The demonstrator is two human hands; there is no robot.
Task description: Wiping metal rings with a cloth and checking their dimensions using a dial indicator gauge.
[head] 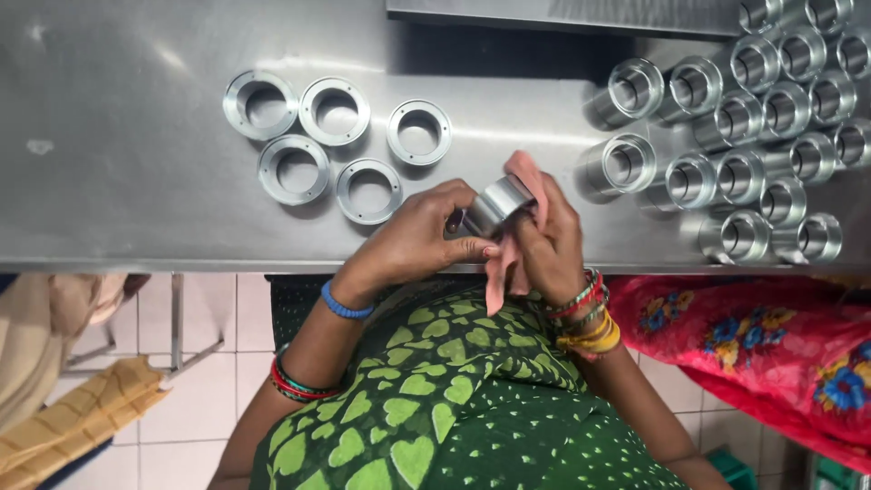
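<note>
Broadly, the steel bench (136,181) fills the upper half of the view, its near edge running just above the person's green patterned lap. Towards the far right corner a crowd of metal sleeves (771,118) stands packed, many touching one another, the nearest ones just beside the right hand. Left of centre, five flat metal rings (336,136) lie loosely grouped, a few touching. At the near edge, the left hand (413,240) curls its fingers around one metal sleeve (494,204), thumb pressed along its side, while the right hand (549,240) closes on the same piece through a pink cloth (522,172) that wraps over its top and hangs down past the bench edge. The held piece sits tilted, above the near edge rather than over the middle. Likely risks: the smooth sleeve could slip through the cloth and drop past the edge onto the lap or tiled floor, and an elbow swing rightward could knock the crowded sleeves.
</note>
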